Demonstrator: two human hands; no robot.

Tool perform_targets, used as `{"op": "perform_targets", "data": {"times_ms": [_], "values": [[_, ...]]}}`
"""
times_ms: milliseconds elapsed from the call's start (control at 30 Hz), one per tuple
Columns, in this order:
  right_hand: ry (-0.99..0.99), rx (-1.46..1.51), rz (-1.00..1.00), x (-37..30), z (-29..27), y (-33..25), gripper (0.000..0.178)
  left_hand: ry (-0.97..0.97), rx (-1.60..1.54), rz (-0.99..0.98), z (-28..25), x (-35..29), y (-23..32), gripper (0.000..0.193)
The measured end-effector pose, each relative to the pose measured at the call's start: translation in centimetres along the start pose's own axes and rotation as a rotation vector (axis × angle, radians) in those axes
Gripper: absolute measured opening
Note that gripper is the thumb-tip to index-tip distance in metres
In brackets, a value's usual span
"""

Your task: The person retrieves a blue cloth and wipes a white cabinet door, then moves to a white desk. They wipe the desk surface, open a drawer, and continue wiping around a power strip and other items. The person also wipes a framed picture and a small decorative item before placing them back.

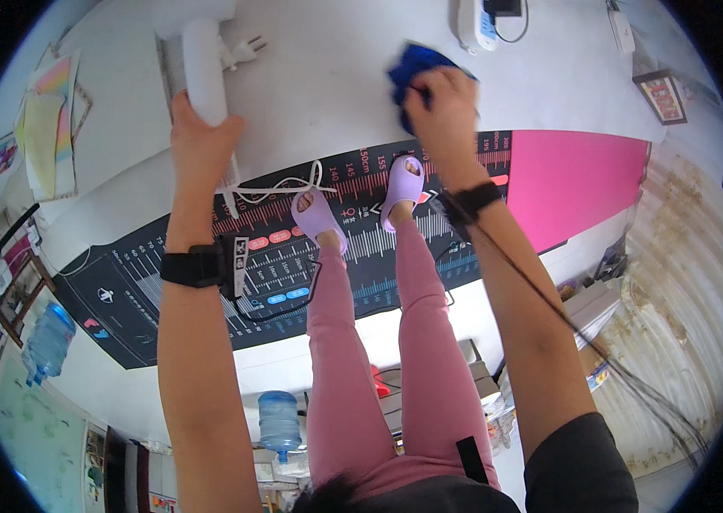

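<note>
At the upper left, my left hand (201,137) is closed around the handle of a white appliance shaped like a hair dryer (202,64). Its top runs out of the picture. A white plug (246,53) sits beside the handle, and a white cord (293,184) loops below my hand. To the right, my right hand (445,107) bunches a dark blue cloth (421,67) against the white surface (327,77); the hand is slightly blurred and its fingertips are partly hidden. Each wrist wears a black strap.
A white power strip (474,26) lies beyond the cloth. Papers (49,107) are at the far left, a framed picture (661,96) at the right. Purple slippers (319,218) overlap a black measuring chart (135,274) with a pink panel (575,179). Blue water bottles (279,423) stand behind.
</note>
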State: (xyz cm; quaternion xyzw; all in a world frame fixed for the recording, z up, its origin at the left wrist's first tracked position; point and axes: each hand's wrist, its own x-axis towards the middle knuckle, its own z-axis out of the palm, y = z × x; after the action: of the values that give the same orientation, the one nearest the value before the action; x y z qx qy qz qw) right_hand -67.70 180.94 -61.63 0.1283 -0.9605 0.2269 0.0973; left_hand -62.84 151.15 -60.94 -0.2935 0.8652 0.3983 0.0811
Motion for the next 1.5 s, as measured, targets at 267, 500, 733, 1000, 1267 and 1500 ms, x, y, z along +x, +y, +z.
{"op": "perform_targets", "data": {"times_ms": [267, 500, 733, 1000, 1267, 1500], "values": [[-0.041, 0.191, -0.124, 4.0, 1.8, -9.9, 0.036, -0.003, -0.281, 0.090, -0.4, -0.1, -2.0, 0.076], [-0.181, 0.565, 0.273, -8.3, -11.2, -2.6, 0.039, -0.021, -0.475, -0.118, -2.3, -13.7, 6.2, 0.074], [-0.268, 0.992, 0.728, -19.0, -17.5, 4.7, 0.042, -0.482, -0.565, -0.102, 3.5, -29.7, 22.2, 0.077], [-0.318, 1.445, 1.787, -34.2, -22.7, 16.9, 0.073, -0.848, -0.744, -0.049, 15.2, -42.0, 37.7, 0.071], [0.354, 2.650, 1.495, -31.8, -31.4, 30.8, 0.089, -0.843, -0.455, -0.116, 22.9, -47.7, 44.5, 0.075], [0.628, 2.668, 1.335, -31.0, -38.1, 39.1, 0.040, -0.689, -0.496, -0.147, 24.6, -44.8, 45.4, 0.061]]}}
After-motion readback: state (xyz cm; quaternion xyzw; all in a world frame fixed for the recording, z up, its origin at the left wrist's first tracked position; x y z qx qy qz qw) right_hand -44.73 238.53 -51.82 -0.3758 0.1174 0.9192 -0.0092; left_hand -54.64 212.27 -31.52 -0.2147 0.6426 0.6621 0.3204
